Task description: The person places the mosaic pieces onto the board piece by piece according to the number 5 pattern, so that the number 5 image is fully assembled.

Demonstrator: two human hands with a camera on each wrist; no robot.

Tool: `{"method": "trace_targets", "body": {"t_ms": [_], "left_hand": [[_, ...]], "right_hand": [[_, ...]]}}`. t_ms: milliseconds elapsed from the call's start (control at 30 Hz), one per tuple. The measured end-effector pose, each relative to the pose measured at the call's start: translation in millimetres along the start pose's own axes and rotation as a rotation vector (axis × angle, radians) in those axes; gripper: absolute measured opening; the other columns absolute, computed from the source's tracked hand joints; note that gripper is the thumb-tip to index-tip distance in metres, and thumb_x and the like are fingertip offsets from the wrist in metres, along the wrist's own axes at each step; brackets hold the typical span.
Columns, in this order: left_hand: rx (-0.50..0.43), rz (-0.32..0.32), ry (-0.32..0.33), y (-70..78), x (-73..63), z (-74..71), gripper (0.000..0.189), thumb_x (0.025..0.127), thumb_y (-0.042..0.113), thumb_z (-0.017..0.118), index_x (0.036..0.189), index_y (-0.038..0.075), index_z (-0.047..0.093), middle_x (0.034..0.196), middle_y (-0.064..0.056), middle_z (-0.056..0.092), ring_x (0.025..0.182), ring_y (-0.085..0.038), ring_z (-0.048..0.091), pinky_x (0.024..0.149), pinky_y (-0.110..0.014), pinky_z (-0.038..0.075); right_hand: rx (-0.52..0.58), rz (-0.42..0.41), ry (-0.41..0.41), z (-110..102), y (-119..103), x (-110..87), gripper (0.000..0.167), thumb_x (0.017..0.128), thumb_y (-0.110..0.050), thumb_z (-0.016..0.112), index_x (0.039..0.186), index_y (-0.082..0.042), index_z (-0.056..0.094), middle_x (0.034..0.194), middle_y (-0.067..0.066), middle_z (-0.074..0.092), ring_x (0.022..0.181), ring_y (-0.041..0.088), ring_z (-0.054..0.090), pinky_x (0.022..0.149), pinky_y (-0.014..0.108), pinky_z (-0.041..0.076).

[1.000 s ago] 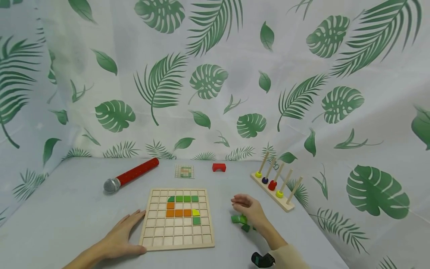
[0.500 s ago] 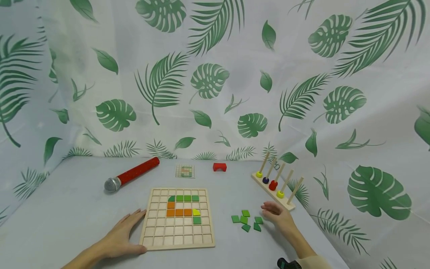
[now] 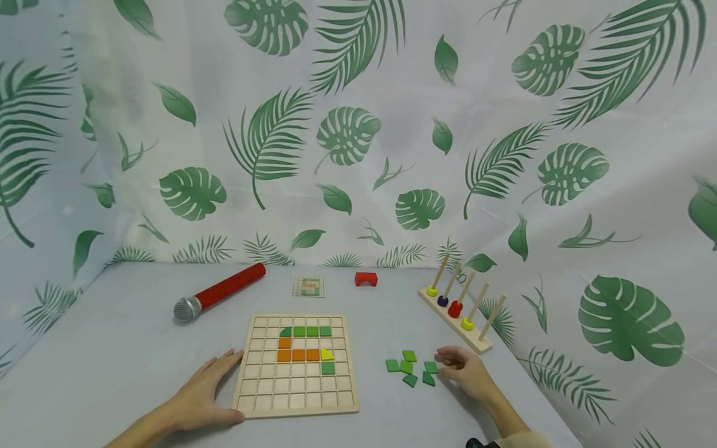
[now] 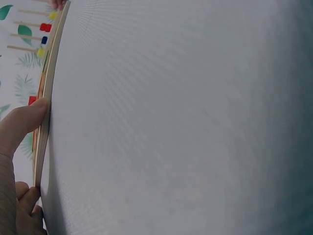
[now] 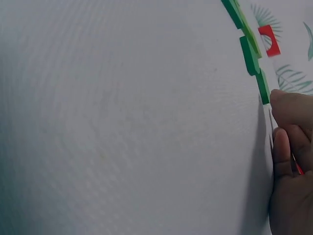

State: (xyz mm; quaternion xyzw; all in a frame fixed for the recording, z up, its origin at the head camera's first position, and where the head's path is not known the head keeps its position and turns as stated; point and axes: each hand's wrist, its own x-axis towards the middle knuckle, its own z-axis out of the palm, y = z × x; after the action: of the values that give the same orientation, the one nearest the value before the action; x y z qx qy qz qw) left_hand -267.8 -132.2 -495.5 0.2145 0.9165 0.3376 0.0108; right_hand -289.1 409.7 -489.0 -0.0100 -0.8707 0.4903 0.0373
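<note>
A square wooden grid board (image 3: 297,398) lies on the table, with orange, green and yellow tiles set in its upper middle cells. My left hand (image 3: 196,395) spreads along the board's left side, its thumb and fingertips touching the edge; in the left wrist view the thumb (image 4: 27,122) rests against the wooden rim. To the board's right, several loose green tiles (image 3: 406,367) lie flat and spread out. My right hand (image 3: 467,376) is beside the rightmost tile, fingers loosely bent, fingertips right at its edge. In the right wrist view, green tiles (image 5: 250,56) line up just ahead of the fingertips.
A red toy microphone (image 3: 226,291) lies at the back left. Behind the board are a small pattern card (image 3: 308,286) and a red arch block (image 3: 366,279). A wooden peg rack (image 3: 454,318) with colored beads stands at the right, close beyond my right hand.
My right hand has moved right, off the green tiles, then slightly nearer to me. The tiles, partly covered before, now lie uncovered and spread apart. My left hand has stayed at the board.
</note>
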Motion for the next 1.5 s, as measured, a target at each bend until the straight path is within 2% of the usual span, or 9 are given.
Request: {"method": "trace_targets", "body": {"t_ms": [133, 367, 433, 667, 867, 1067, 1200, 1367, 1500], "left_hand": [[0.007, 0.015, 0.010, -0.8, -0.9, 0.4, 0.110, 0.059, 0.055, 0.079, 0.143, 0.000, 0.035, 0.144, -0.026, 0.035, 0.133, -0.045, 0.029, 0.108, -0.061, 0.017], [-0.002, -0.008, -0.005, 0.8, -1.2, 0.8, 0.110, 0.059, 0.055, 0.078, 0.144, 0.000, 0.035, 0.145, -0.024, 0.035, 0.134, -0.042, 0.028, 0.110, -0.060, 0.016], [0.004, 0.002, -0.004, 0.7, -1.5, 0.9, 0.110, 0.059, 0.055, 0.078, 0.143, 0.000, 0.035, 0.144, -0.024, 0.036, 0.134, -0.042, 0.028, 0.109, -0.059, 0.016], [0.008, 0.018, 0.010, -0.4, -2.7, 1.7, 0.110, 0.059, 0.055, 0.079, 0.143, -0.001, 0.035, 0.144, -0.024, 0.037, 0.134, -0.041, 0.029, 0.109, -0.058, 0.016], [-0.002, 0.007, 0.004, -1.6, -2.3, 1.9, 0.110, 0.059, 0.055, 0.079, 0.143, -0.001, 0.035, 0.144, -0.024, 0.036, 0.135, -0.041, 0.028, 0.110, -0.058, 0.015], [-0.002, 0.008, 0.001, -2.6, -2.6, 2.1, 0.110, 0.059, 0.055, 0.079, 0.143, -0.001, 0.035, 0.144, -0.024, 0.037, 0.134, -0.041, 0.029, 0.110, -0.058, 0.015], [-0.003, 0.009, 0.002, -3.4, -2.4, 2.2, 0.110, 0.059, 0.055, 0.079, 0.143, -0.001, 0.035, 0.144, -0.024, 0.036, 0.134, -0.042, 0.029, 0.110, -0.059, 0.016], [0.002, 0.000, -0.004, -2.7, -0.8, 1.4, 0.111, 0.059, 0.056, 0.078, 0.144, -0.001, 0.034, 0.145, -0.025, 0.035, 0.134, -0.043, 0.028, 0.110, -0.060, 0.015], [0.005, -0.010, -0.014, -1.1, 1.1, 0.4, 0.111, 0.059, 0.057, 0.078, 0.144, 0.000, 0.034, 0.145, -0.024, 0.034, 0.134, -0.043, 0.027, 0.109, -0.061, 0.015]], "right_hand": [[-0.064, -0.001, 0.015, 2.9, -2.9, -1.5, 0.040, 0.075, -0.001, 0.074, 0.112, 0.002, 0.061, 0.106, 0.011, 0.067, 0.095, 0.021, 0.060, 0.074, 0.021, 0.050], [-0.107, 0.031, 0.069, 9.5, -5.0, -2.4, 0.034, 0.073, 0.002, 0.075, 0.105, -0.003, 0.065, 0.098, 0.004, 0.068, 0.088, 0.017, 0.060, 0.071, 0.021, 0.051], [-0.122, 0.034, 0.075, 10.5, -3.5, -2.5, 0.033, 0.073, 0.002, 0.074, 0.104, -0.003, 0.065, 0.098, 0.004, 0.068, 0.087, 0.017, 0.060, 0.070, 0.022, 0.051], [-0.149, 0.004, 0.065, 13.4, -2.0, -2.3, 0.037, 0.072, -0.001, 0.077, 0.106, -0.010, 0.067, 0.103, 0.001, 0.068, 0.093, 0.015, 0.059, 0.075, 0.023, 0.049], [-0.150, -0.003, 0.061, 15.3, -2.1, -2.7, 0.030, 0.073, -0.002, 0.076, 0.101, -0.008, 0.067, 0.096, 0.000, 0.069, 0.086, 0.015, 0.060, 0.072, 0.024, 0.049], [-0.035, 0.026, 0.070, 12.2, -8.8, -1.2, 0.033, 0.079, -0.003, 0.071, 0.111, -0.001, 0.062, 0.102, 0.007, 0.067, 0.092, 0.018, 0.060, 0.075, 0.022, 0.051], [0.048, -0.018, 0.067, 15.4, -22.0, 1.9, 0.037, 0.082, -0.005, 0.070, 0.116, 0.002, 0.059, 0.107, 0.010, 0.066, 0.098, 0.019, 0.060, 0.077, 0.020, 0.051], [0.138, -0.108, 0.001, 35.1, -43.6, 2.6, 0.039, 0.083, -0.005, 0.071, 0.117, 0.007, 0.057, 0.107, 0.014, 0.065, 0.099, 0.021, 0.061, 0.081, 0.019, 0.051], [0.155, -0.148, -0.071, 57.9, -59.9, -0.5, 0.039, 0.082, -0.006, 0.072, 0.115, 0.007, 0.057, 0.106, 0.014, 0.065, 0.095, 0.021, 0.062, 0.079, 0.020, 0.052]]}}
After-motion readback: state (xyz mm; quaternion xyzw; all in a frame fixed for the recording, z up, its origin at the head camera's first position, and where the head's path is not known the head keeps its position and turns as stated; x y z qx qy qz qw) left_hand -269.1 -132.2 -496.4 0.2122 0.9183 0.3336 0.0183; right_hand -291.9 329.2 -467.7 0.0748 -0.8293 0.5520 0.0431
